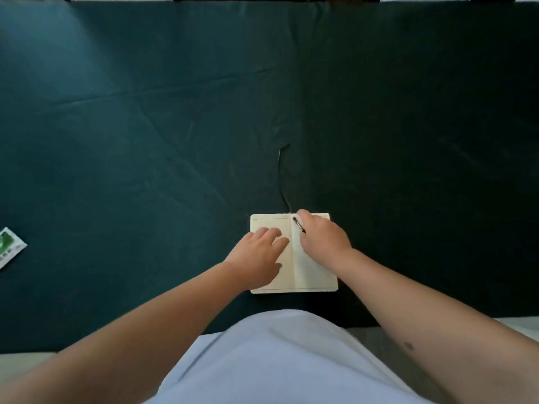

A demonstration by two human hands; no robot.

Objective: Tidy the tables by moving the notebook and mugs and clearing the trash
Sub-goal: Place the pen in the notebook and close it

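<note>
Tablecloth (145, 126) dk teal; notebook (315, 272) cream pages; pen (298, 224) blk; wrapper (10, 247) green/white.

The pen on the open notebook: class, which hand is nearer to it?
Right. The right hand touches the pen on the right page; the left hand rests on the left page, apart from it.

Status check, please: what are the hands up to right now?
Left hand flat on open notebook. Right hand at pen on the page. Green wrapper waits far left.

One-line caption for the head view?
Both hands, left hand and right hand, on an open notebook; pen by the right fingers.
</note>
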